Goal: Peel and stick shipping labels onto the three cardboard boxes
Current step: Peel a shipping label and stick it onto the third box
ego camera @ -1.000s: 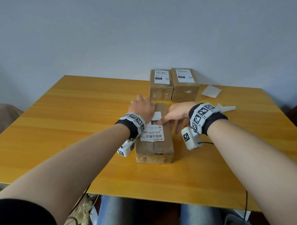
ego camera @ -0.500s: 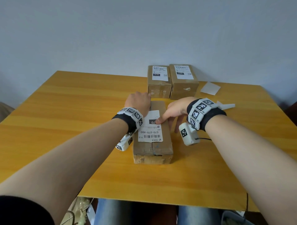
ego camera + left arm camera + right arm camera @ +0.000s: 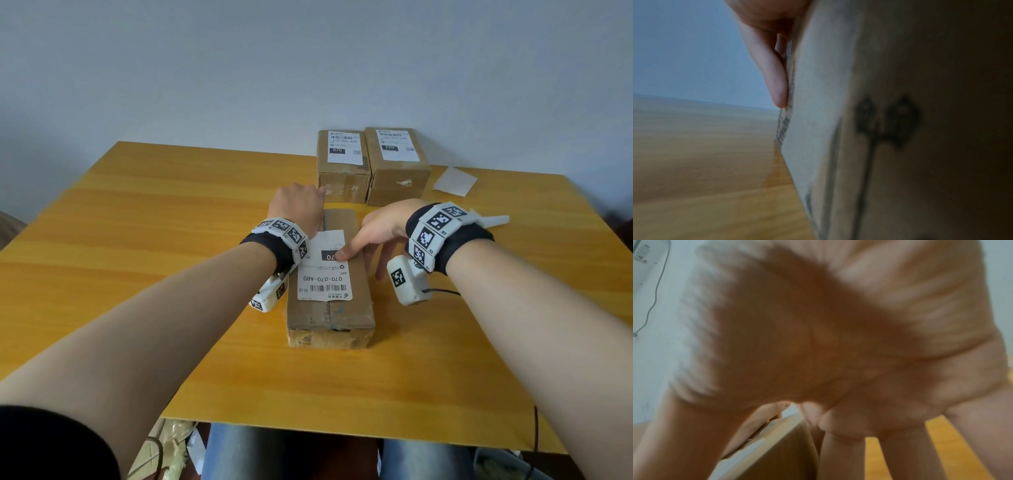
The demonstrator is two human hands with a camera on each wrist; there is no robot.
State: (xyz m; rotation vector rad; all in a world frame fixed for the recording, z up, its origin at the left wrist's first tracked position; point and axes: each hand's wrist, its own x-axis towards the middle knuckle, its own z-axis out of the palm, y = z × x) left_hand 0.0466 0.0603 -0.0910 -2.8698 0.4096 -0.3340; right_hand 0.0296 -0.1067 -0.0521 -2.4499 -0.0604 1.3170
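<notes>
On the yellow wooden table, a long brown box, white barcode label under flat, relaxed left hand and right hand.

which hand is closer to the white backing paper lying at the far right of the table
Right. The right hand presses the near box's label, with the backing paper beyond it to the right; the left hand is farther left, across the box.

Clearance around the near box

Tabletop lies open at frame left and bottom; two labelled boxes block the upper centre, apparently just beyond the left hand.
</notes>
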